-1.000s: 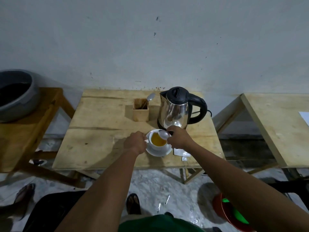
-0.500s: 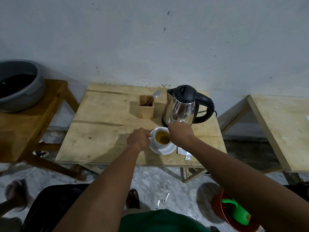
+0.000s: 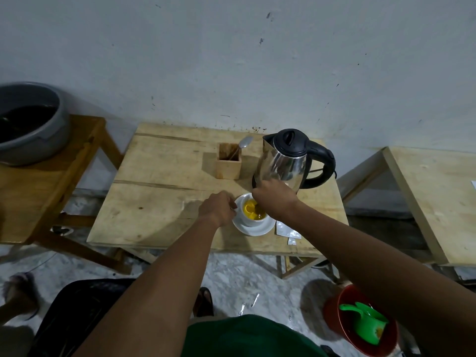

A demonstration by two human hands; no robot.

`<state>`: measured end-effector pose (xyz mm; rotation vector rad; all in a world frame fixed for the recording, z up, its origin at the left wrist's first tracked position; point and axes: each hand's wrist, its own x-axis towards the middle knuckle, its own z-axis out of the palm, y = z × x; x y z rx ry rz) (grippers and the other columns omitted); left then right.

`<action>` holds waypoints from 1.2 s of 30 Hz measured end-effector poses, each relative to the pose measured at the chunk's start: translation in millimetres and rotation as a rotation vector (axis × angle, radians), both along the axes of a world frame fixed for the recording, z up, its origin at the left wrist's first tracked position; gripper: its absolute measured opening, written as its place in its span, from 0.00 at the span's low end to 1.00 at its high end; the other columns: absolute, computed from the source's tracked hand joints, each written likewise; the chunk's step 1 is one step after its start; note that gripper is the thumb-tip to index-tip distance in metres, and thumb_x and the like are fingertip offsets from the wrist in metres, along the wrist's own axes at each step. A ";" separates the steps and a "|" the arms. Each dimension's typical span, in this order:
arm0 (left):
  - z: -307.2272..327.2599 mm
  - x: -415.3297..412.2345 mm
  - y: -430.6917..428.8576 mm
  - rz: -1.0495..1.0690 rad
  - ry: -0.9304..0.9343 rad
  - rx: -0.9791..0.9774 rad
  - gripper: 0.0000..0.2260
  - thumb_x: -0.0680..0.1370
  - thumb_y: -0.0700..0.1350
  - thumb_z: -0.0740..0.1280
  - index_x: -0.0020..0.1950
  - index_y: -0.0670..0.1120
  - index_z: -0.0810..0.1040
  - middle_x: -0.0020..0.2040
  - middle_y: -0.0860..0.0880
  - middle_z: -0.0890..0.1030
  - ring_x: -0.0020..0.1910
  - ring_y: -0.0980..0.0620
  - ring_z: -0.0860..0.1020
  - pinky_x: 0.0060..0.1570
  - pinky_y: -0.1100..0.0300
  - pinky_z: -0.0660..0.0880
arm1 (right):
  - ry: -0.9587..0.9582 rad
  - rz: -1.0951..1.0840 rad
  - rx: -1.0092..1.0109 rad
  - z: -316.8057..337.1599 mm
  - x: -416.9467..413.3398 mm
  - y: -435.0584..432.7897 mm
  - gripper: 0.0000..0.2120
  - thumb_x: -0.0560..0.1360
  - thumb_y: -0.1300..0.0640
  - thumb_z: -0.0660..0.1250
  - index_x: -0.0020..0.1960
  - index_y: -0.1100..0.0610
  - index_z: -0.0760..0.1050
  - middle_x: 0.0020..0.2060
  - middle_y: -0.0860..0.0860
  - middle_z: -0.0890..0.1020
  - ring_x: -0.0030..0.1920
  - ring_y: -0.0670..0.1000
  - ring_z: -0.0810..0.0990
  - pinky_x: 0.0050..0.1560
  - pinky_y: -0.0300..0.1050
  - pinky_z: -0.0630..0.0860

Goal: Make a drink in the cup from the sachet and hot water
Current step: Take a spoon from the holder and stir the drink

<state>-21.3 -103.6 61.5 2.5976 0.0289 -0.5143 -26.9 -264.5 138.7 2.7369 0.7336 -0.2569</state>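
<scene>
Over the cup (image 3: 251, 219), right hand (image 3: 274, 200) grip closed, contents hidden, left hand (image 3: 217, 212) grip pinching cup's side

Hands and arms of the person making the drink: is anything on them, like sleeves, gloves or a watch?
Nothing shows on them. Both arms are bare all the way up to the bottom edge of the picture, with no sleeves in sight. The left hand and the right hand wear no gloves, and no watch or bracelet shows on either wrist. Rings cannot be ruled out, as the fingers are too small to check.
</scene>
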 end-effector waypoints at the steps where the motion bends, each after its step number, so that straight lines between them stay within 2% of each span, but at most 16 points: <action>1: 0.0 0.6 0.1 -0.007 0.003 -0.001 0.13 0.76 0.49 0.71 0.60 0.53 0.82 0.59 0.49 0.83 0.57 0.45 0.81 0.51 0.54 0.75 | -0.025 0.037 -0.022 -1.8 0.0 0.1 0.08 0.79 0.63 0.65 0.56 0.62 0.80 0.51 0.59 0.82 0.52 0.59 0.80 0.45 0.50 0.76; 6: -1.9 1.1 1.5 -0.023 0.004 -0.008 0.13 0.77 0.49 0.71 0.60 0.53 0.83 0.60 0.48 0.83 0.57 0.44 0.81 0.53 0.53 0.77 | -0.102 0.151 -0.067 -7.7 4.2 -5.5 0.07 0.77 0.62 0.66 0.53 0.62 0.81 0.52 0.59 0.82 0.54 0.59 0.78 0.52 0.53 0.77; 10: -4.6 1.6 3.1 -0.021 0.017 -0.017 0.12 0.76 0.50 0.71 0.59 0.53 0.84 0.58 0.47 0.83 0.55 0.44 0.81 0.53 0.52 0.78 | -0.139 0.222 -0.065 -13.5 7.8 -12.5 0.03 0.71 0.63 0.73 0.44 0.62 0.83 0.44 0.59 0.83 0.48 0.59 0.78 0.46 0.55 0.77; 14: -5.3 2.9 3.8 -0.020 0.021 -0.030 0.11 0.76 0.50 0.71 0.57 0.52 0.85 0.56 0.48 0.84 0.54 0.45 0.82 0.52 0.52 0.79 | -0.089 0.296 -0.127 -12.2 8.6 -8.3 0.06 0.77 0.61 0.67 0.51 0.61 0.82 0.50 0.55 0.82 0.55 0.57 0.73 0.53 0.51 0.74; 19: -9.9 3.2 4.9 -0.009 0.015 -0.039 0.12 0.76 0.50 0.71 0.59 0.51 0.84 0.57 0.48 0.84 0.54 0.45 0.81 0.52 0.53 0.78 | -0.007 0.253 -0.127 -7.0 16.3 -0.8 0.09 0.79 0.61 0.64 0.56 0.60 0.80 0.53 0.56 0.81 0.55 0.55 0.73 0.55 0.50 0.74; 23: -10.6 3.8 4.7 -0.008 0.005 -0.050 0.13 0.76 0.50 0.72 0.59 0.51 0.84 0.57 0.49 0.84 0.54 0.45 0.81 0.52 0.53 0.78 | 0.037 0.160 -0.049 -8.4 21.6 -2.9 0.10 0.80 0.61 0.63 0.55 0.60 0.82 0.50 0.56 0.82 0.55 0.55 0.75 0.53 0.49 0.76; 27: -11.1 4.3 6.1 0.013 0.021 -0.072 0.11 0.75 0.49 0.73 0.57 0.51 0.85 0.55 0.49 0.85 0.54 0.46 0.82 0.53 0.52 0.79 | 0.016 0.215 -0.093 -6.5 26.2 -5.8 0.09 0.79 0.61 0.64 0.52 0.61 0.82 0.48 0.56 0.83 0.54 0.55 0.73 0.53 0.51 0.76; 31: -12.6 5.9 6.1 0.020 0.030 -0.093 0.10 0.75 0.48 0.73 0.55 0.51 0.86 0.54 0.50 0.85 0.53 0.46 0.82 0.52 0.53 0.79 | -0.029 0.267 -0.151 -2.5 26.7 -4.6 0.07 0.79 0.60 0.64 0.51 0.58 0.82 0.47 0.54 0.83 0.54 0.55 0.72 0.52 0.49 0.71; 36: -12.8 8.5 8.2 -0.009 0.046 -0.105 0.08 0.75 0.46 0.72 0.52 0.52 0.87 0.52 0.50 0.86 0.50 0.47 0.82 0.52 0.52 0.80 | -0.040 0.175 -0.075 -11.2 26.7 -10.1 0.09 0.79 0.60 0.64 0.52 0.57 0.83 0.47 0.54 0.83 0.54 0.55 0.73 0.53 0.50 0.72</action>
